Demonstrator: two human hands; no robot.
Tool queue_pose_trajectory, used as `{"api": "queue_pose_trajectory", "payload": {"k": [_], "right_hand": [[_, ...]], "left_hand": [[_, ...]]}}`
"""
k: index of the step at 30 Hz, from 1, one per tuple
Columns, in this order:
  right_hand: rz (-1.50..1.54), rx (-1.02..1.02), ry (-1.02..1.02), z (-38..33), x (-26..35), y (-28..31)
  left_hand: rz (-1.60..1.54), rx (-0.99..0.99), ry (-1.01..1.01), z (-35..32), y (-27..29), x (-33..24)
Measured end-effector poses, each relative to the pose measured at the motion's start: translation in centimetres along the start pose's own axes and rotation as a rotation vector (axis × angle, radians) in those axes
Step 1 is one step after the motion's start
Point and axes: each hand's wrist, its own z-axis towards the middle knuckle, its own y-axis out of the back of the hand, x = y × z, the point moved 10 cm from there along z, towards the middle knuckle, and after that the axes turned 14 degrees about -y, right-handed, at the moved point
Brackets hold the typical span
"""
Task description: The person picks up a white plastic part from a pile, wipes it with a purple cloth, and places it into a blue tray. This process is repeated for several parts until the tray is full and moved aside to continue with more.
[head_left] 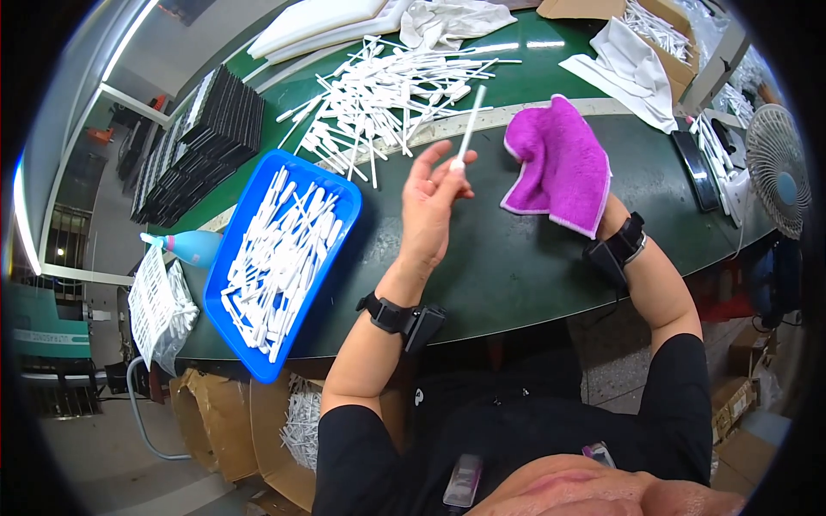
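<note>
Pinching a white stick (pixel 472 119) between thumb and fingers, the left hand (pixel 428 196) holds it tilted above the dark table (pixel 413 297); the thumb and fingers hide the stick's lower end. The right hand (pixel 612 215) is almost wholly covered by a purple cloth (pixel 564 159), with only a little skin showing near the wrist, so I cannot tell whether its fingers grip the cloth or lie loose under it.

Left of the left hand, a blue tray (pixel 268 370) holds many similar sticks, overlapping so much that single ones are hard to follow. Beyond the hand lies a loose pile (pixel 383 90) of them, most partly buried under others. Black trays (pixel 202 142) stand stacked at the far left, with their contents, if any, unclear.

A blue bottle (pixel 196 248) is partly hidden behind the blue tray's edge. At the upper right, a carton (pixel 680 69) of sticks is cut off by the dark fisheye rim, and the fan (pixel 778 172) beside that rim is only just inside it.
</note>
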Motion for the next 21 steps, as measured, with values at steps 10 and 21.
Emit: {"api": "queue_pose_trajectory", "payload": {"k": [10, 21], "right_hand": [[0.413, 0.451, -0.118, -1.3, -1.3, -3.1], [-0.234, 0.822, -0.108, -2.8, -6.7, -8.7]], "left_hand": [[0.385, 0.493, 0.388, -4.9, -6.0, 5.0], [0.214, 0.37, 0.448, -5.0, -4.6, 5.3]]}}
